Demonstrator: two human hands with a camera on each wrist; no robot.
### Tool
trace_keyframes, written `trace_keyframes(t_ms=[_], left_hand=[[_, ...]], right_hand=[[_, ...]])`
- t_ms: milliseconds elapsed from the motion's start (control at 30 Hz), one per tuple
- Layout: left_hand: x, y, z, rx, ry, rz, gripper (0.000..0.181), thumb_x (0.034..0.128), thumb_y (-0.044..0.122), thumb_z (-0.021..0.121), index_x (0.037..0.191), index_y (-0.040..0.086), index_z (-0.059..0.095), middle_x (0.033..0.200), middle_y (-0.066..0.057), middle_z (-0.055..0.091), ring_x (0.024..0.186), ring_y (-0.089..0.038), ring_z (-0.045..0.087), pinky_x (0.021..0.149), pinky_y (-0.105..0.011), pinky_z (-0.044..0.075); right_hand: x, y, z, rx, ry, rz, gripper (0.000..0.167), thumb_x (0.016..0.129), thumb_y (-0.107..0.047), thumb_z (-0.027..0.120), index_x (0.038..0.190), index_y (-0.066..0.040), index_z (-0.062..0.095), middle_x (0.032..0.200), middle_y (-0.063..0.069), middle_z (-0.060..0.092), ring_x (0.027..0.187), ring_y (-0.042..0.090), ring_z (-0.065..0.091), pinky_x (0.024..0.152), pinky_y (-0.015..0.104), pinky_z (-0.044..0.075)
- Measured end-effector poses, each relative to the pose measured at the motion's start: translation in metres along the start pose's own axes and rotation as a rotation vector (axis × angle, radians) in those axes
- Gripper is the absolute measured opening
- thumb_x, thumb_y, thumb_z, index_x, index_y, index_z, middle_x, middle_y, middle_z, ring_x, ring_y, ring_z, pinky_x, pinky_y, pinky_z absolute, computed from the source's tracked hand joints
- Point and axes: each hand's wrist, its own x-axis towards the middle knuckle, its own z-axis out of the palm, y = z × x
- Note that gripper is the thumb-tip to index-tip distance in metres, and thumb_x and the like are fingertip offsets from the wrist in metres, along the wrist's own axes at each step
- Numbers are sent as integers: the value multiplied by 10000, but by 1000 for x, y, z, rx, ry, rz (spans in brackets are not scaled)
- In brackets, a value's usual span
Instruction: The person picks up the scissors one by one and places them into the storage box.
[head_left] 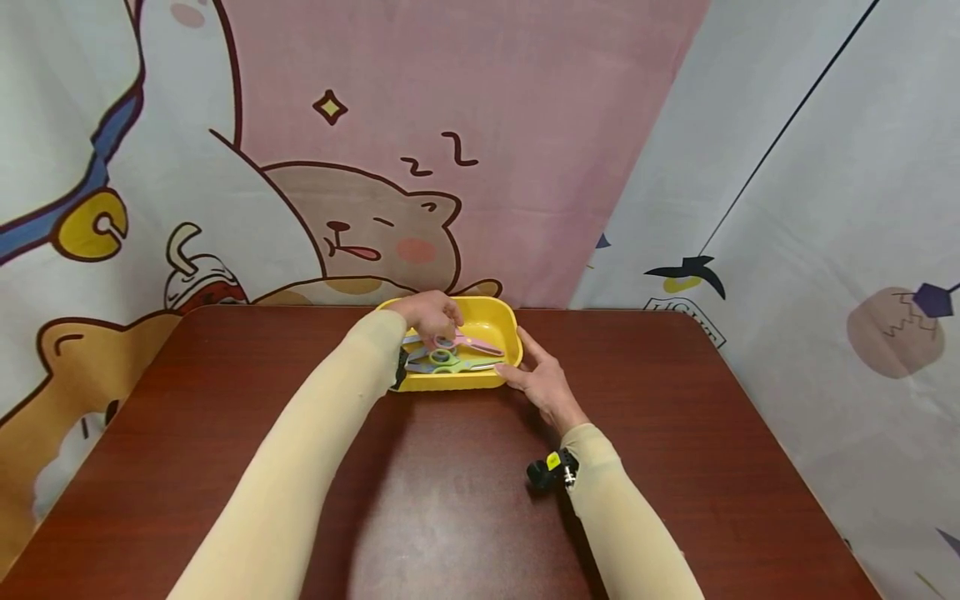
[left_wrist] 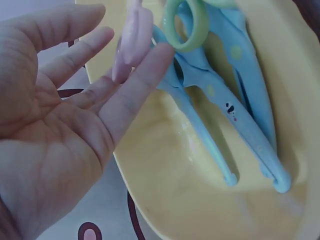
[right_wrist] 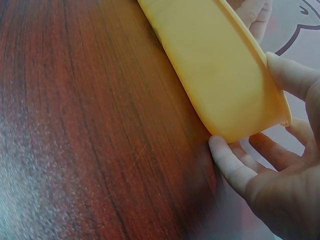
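Note:
A yellow plastic tray (head_left: 480, 381) stands at the far edge of the table and holds several children's scissors. One pair of scissors (head_left: 477, 343) is pink. Another pair of scissors (head_left: 453, 363) is green and lies nearer the front wall. In the left wrist view, blue scissor blades (left_wrist: 232, 112) lie beside a green finger ring (left_wrist: 186, 25). My left hand (head_left: 432, 317) reaches down into the tray. Its extended fingers touch the pink handle (left_wrist: 134, 37), with the thumb apart from it. My right hand (head_left: 543, 383) grips the tray's right corner, fingers spread over rim and wall.
The dark red wood table (head_left: 442, 492) extends toward me and to both sides. Directly behind the tray hangs a printed cloth (head_left: 525, 167) with cartoon animals. A small black camera (head_left: 551, 468) is strapped to my right wrist.

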Motion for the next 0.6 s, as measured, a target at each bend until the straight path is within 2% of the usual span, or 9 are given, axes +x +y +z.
trace_keyframes(t_ms=[267, 600], left_hand=[[-2, 2, -4, 23, -28, -3, 424, 965, 109, 655, 1376, 15, 612, 1399, -169, 562, 1098, -260, 587, 830, -345, 606], [-8, 3, -3, 30, -44, -17, 476, 987, 116, 626, 1446, 10, 553, 1457, -187, 520, 1146, -269, 608, 883, -379, 594]], right_hand=[[3, 1, -3, 2, -12, -6, 883, 916, -106, 795, 1634, -293, 316, 1621, 102, 385, 1041, 172, 680, 974, 439, 549], [6, 1, -2, -3, -26, -9, 879, 929, -120, 784, 1638, -305, 298, 1655, 95, 333, 1128, 214, 665, 999, 461, 532]])
